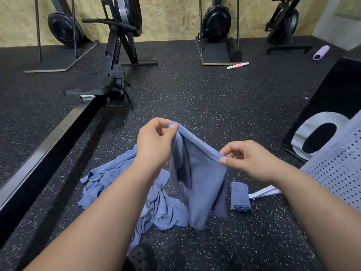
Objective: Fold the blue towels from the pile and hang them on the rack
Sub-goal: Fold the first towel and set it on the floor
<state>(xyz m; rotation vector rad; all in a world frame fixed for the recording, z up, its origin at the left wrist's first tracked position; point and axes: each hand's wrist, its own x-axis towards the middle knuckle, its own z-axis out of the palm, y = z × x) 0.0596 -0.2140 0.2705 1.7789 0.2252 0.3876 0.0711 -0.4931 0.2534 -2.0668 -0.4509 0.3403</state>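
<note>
A blue towel (201,184) hangs in the air in front of me, doubled over, its lower end reaching the floor. My left hand (154,141) pinches its upper far corner and my right hand (246,159) pinches the nearer corner of the same top edge. Behind and below the left forearm lies a crumpled pile of blue towels (121,182) on the dark speckled floor. A small folded blue towel (240,196) lies on the floor to the right of the hanging one. No rack is recognisable in view.
A rowing machine (91,89) with its long rail runs along the left. More rowers stand upright against the back wall. A black box (328,106) with a white letter stands at right, a perforated grey surface (340,173) beside it. A purple roller (321,52) lies far right.
</note>
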